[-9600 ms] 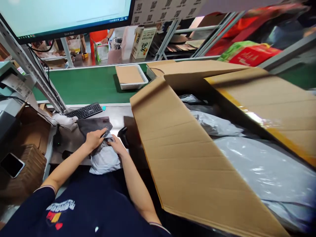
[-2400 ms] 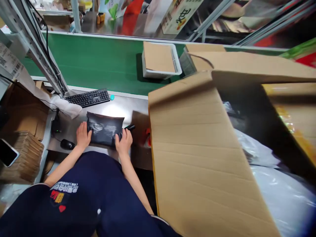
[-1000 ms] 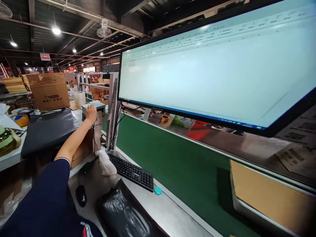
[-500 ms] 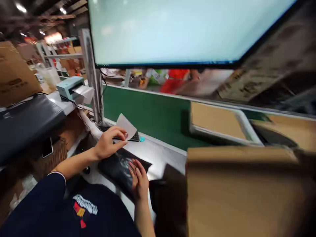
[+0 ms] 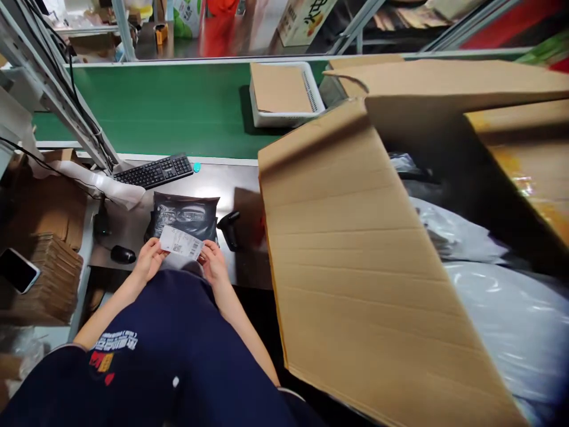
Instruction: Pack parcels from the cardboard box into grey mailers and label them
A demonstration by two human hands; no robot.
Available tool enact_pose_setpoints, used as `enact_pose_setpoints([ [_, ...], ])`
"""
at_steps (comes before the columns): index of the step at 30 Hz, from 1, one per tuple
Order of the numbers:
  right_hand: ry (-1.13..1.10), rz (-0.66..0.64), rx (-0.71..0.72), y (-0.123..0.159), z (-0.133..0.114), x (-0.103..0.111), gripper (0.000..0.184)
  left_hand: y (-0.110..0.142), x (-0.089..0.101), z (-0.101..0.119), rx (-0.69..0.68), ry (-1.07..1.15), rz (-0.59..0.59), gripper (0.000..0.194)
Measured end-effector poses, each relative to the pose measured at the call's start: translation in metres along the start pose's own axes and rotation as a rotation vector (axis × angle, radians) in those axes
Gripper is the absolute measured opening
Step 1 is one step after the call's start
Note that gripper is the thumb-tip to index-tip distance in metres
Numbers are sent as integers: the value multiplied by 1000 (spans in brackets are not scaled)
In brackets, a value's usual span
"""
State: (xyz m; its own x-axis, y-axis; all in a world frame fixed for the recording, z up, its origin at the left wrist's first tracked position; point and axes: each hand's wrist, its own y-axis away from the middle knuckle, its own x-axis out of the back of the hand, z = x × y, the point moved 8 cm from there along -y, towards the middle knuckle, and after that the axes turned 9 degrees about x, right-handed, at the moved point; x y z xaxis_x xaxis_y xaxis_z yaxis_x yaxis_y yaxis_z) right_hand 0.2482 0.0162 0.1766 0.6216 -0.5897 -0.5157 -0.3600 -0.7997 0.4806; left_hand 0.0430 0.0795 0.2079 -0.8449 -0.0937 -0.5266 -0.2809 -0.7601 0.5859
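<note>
A black plastic mailer bag (image 5: 185, 214) lies flat on the steel worktop (image 5: 231, 184) in front of me. Just above its near edge I hold a white printed label (image 5: 180, 242) with both hands. My left hand (image 5: 149, 261) pinches the label's left end and my right hand (image 5: 212, 261) pinches its right end. The label is slightly tilted and shows a barcode and small codes.
A black keyboard (image 5: 153, 170), a mouse (image 5: 122, 254) and a handheld scanner (image 5: 229, 228) surround the bag. A green conveyor (image 5: 169, 107) carries a white tray (image 5: 284, 95). A large open cardboard box (image 5: 355, 249) with grey bags stands at my right. A phone (image 5: 16, 270) rests on stacked cardboard.
My left hand reached to the label printer at the left, brought a label back over the black bag, and now both hands hold it above the bag's near edge.
</note>
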Motion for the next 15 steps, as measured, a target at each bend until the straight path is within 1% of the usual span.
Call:
enact_pose_setpoints([
  [3,43,6,71,-6,-5,-5,42,-10,2,-1,-14,33,15,48],
  [6,227,18,203,-15,-16,-4,42,-20,-2,1,-29,43,16,45],
  [8,340,25,298,-22,-23,-2,39,-25,-4,4,-55,-1,19,42],
  [9,378,28,337,-27,-25,-2,38,-28,-4,5,-80,-53,40,40],
  [10,412,31,368,-32,-27,-1,36,-31,-2,6,-106,-143,85,37],
  [12,489,31,413,-46,-31,-2,34,-38,4,8,-137,-386,221,31],
  [14,612,35,439,-62,-33,-3,33,-48,10,7,-124,-606,344,25],
  [15,699,38,441,-71,-34,-4,33,-54,12,7,-108,-681,381,21],
])
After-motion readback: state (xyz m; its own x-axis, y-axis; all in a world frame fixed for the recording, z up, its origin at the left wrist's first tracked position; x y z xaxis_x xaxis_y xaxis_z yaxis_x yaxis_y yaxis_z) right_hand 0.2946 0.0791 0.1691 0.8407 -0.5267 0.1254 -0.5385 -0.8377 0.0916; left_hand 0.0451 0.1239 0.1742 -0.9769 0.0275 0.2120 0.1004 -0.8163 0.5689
